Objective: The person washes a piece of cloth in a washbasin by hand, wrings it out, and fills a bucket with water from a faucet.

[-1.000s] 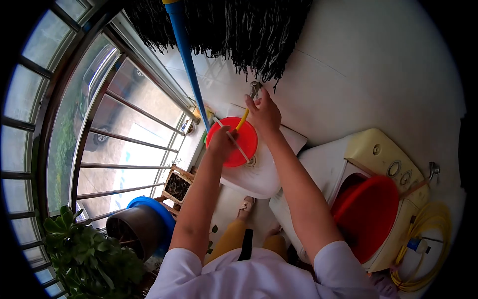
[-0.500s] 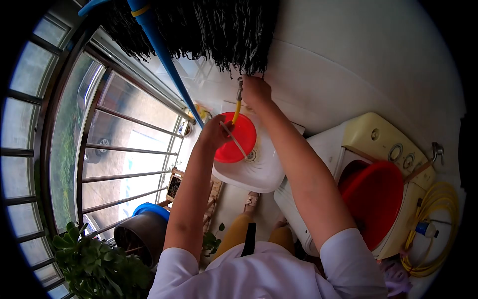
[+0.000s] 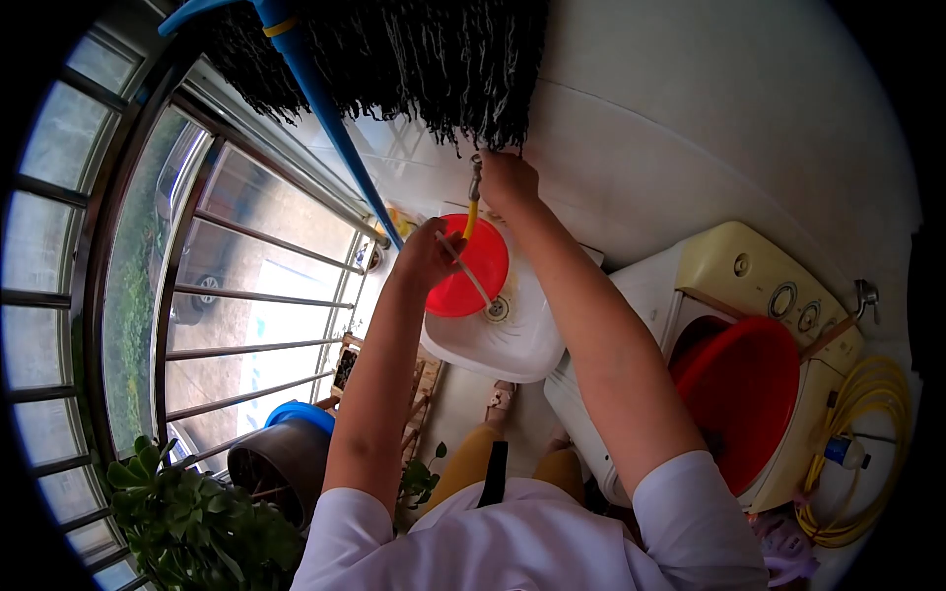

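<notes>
A metal tap [image 3: 476,172] on the wall has a short yellow hose [image 3: 471,219] hanging from it. My right hand [image 3: 507,184] is closed at the top of the tap, its fingertips hidden behind the hand. Over the left edge of a red basin [image 3: 480,264], my left hand [image 3: 431,254] is closed near the hose's lower end. A thin pale stick or tube slants from this hand to the sink drain; what the fingers grip is too small to tell. The basin rests in a white sink [image 3: 493,352], left of the drain.
A black mop [image 3: 394,69] hangs above the tap, beside a blue pole [image 3: 330,123]. At the right stand a washing machine [image 3: 724,258] with a red lid or basin [image 3: 749,404] and a coiled yellow hose [image 3: 887,453]. Railings [image 3: 261,350] and plants [image 3: 197,512] line the left.
My right hand has closed and moved to the top of the tap. My left hand has risen slightly along the hose. The view has shifted, and the red basin sits slightly higher than half a second ago.
</notes>
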Available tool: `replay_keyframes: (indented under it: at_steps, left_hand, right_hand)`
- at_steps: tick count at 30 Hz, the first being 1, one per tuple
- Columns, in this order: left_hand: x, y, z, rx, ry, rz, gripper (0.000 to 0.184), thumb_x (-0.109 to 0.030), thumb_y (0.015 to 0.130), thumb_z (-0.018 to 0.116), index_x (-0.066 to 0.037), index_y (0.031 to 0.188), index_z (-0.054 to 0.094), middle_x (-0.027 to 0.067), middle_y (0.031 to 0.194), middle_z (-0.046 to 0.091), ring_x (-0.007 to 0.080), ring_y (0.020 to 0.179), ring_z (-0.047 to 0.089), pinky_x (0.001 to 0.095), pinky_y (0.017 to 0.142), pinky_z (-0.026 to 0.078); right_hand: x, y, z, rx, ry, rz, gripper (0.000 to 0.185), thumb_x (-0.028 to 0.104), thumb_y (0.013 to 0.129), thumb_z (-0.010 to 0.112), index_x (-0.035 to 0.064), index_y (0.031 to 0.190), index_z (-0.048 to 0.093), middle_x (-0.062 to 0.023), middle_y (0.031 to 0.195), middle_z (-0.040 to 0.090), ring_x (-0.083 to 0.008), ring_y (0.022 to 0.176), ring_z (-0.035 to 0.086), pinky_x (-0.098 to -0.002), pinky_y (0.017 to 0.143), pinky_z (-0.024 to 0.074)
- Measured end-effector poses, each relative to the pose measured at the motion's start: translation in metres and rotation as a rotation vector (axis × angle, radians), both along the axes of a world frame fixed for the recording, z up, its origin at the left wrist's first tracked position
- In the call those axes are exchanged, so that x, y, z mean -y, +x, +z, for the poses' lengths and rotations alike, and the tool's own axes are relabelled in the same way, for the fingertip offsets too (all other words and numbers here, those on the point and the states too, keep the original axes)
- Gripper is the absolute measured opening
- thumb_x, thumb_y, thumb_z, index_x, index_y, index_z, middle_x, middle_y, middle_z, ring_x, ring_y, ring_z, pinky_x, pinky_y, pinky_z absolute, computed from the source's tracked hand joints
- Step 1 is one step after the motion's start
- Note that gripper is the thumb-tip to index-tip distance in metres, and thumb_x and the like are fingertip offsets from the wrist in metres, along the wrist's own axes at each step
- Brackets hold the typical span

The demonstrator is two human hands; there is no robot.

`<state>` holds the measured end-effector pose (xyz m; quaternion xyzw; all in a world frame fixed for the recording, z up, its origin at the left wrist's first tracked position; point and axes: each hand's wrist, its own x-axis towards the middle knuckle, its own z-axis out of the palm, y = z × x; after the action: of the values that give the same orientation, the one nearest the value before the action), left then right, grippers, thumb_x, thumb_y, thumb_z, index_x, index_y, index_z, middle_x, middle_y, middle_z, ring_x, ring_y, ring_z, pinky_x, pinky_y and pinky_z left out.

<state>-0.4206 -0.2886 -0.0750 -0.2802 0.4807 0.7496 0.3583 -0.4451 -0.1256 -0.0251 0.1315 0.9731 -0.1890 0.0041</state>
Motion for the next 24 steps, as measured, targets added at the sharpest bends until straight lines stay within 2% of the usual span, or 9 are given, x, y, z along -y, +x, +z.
replay_keyframes:
  at_steps: [2, 4, 12, 20, 22, 24]
  left_hand:
    - [-0.001, -0.002, -0.001, 0.0, 0.043, -0.005, 0.025, -0.023, 0.08, 0.054, -0.011, 0.1, 0.045, 0.0103, 0.092, 0.054, 0.0265, 0.085, 0.054, 0.0515, 0.079, 0.039]
    - [-0.001, -0.004, -0.002, -0.002, 0.042, -0.015, 0.025, -0.023, 0.08, 0.054, -0.011, 0.1, 0.046, 0.0106, 0.092, 0.054, 0.0267, 0.085, 0.054, 0.0521, 0.08, 0.039]
    - [-0.003, -0.002, 0.015, -0.014, -0.026, -0.034, 0.021, -0.023, 0.082, 0.053, -0.009, 0.096, 0.046, 0.0081, 0.086, 0.058, 0.026, 0.084, 0.058, 0.052, 0.08, 0.041]
    - [-0.003, -0.002, 0.028, -0.068, -0.007, -0.068, 0.021, -0.023, 0.079, 0.056, -0.009, 0.093, 0.048, 0.0111, 0.086, 0.057, 0.0271, 0.084, 0.057, 0.0529, 0.08, 0.042]
    - [-0.004, -0.003, 0.025, -0.058, -0.007, -0.053, 0.021, -0.023, 0.079, 0.056, -0.009, 0.093, 0.048, 0.0115, 0.086, 0.056, 0.0274, 0.085, 0.056, 0.053, 0.08, 0.042]
    - [-0.005, -0.003, 0.024, -0.044, -0.007, -0.04, 0.021, -0.022, 0.079, 0.056, -0.009, 0.093, 0.048, 0.012, 0.086, 0.056, 0.0278, 0.085, 0.056, 0.0532, 0.08, 0.041]
  right_hand:
    - [-0.001, -0.002, -0.004, -0.006, 0.002, -0.004, 0.016, 0.014, 0.074, 0.058, 0.0084, 0.087, 0.065, -0.0115, 0.091, 0.064, -0.0258, 0.086, 0.063, -0.0361, 0.071, 0.0513]
    - [-0.003, -0.005, -0.012, 0.012, 0.064, 0.019, 0.02, 0.019, 0.081, 0.051, 0.0154, 0.1, 0.056, -0.0097, 0.087, 0.063, -0.0264, 0.084, 0.061, -0.0399, 0.068, 0.0492]
    - [-0.004, -0.006, -0.012, 0.038, 0.017, 0.002, 0.021, 0.019, 0.08, 0.052, 0.0159, 0.1, 0.056, -0.0085, 0.088, 0.063, -0.0263, 0.085, 0.061, -0.0399, 0.069, 0.0489]
    - [-0.004, -0.009, -0.013, 0.021, 0.029, 0.006, 0.02, 0.019, 0.081, 0.052, 0.016, 0.101, 0.056, -0.0078, 0.09, 0.063, -0.0258, 0.088, 0.06, -0.04, 0.069, 0.0483]
    - [-0.004, -0.008, -0.007, 0.113, -0.015, -0.006, 0.022, 0.021, 0.081, 0.052, 0.0158, 0.103, 0.055, -0.0085, 0.094, 0.062, -0.0255, 0.09, 0.059, -0.0401, 0.072, 0.0476]
    - [-0.007, -0.002, -0.011, 0.047, -0.074, -0.001, 0.025, 0.023, 0.082, 0.052, 0.0153, 0.105, 0.054, -0.0104, 0.095, 0.061, -0.027, 0.091, 0.058, -0.0401, 0.074, 0.0471]
